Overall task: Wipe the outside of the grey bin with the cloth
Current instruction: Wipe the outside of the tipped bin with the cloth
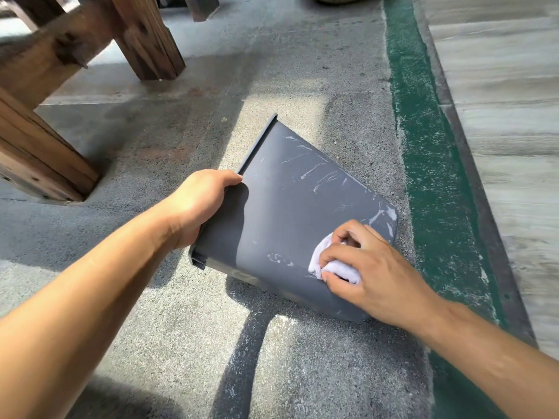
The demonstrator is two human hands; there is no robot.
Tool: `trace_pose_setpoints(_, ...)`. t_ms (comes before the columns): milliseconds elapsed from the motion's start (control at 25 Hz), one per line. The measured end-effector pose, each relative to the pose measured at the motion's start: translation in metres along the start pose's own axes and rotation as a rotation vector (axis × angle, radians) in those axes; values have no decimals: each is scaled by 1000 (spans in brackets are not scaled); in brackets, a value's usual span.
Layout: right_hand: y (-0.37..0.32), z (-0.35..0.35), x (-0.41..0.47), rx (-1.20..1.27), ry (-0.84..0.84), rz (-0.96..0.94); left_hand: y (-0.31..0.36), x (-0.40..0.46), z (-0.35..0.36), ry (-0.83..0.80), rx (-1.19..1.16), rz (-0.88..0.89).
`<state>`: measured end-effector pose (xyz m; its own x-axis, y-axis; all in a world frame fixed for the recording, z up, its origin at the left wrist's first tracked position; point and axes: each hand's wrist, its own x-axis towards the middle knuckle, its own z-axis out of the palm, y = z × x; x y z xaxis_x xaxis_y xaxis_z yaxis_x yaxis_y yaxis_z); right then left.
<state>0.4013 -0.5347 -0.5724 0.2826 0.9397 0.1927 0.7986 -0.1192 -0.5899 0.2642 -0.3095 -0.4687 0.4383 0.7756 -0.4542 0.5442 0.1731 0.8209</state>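
Observation:
The grey bin [290, 207] lies on its side on the concrete floor, its rim to the left and its base end to the right. White streaks and smears mark its upper face. My left hand [199, 204] grips the rim at the left edge. My right hand [366, 270] presses a bunched white cloth [325, 261] against the bin's side near its lower right corner; my fingers cover most of the cloth.
Thick wooden legs [145, 34] and beams [39, 158] of a structure stand at the upper left. A green painted strip [429, 152] runs along the right, with a pale wood-look floor [502, 116] beyond it. Rough concrete [181, 328] surrounds the bin.

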Motion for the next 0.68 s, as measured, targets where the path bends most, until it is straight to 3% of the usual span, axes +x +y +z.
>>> trace_pose_setpoints(520, 56, -24, -98, 36, -56, 403, 8, -7, 5, -143, -54, -97)
trace_pose_setpoints(600, 50, -40, -92, 219, 170, 579, 7, -6, 4, -143, -65, -108)
trace_pose_setpoints(680, 43, -55, -73, 704, 344, 716, 5, -5, 3, -123, -68, -110)
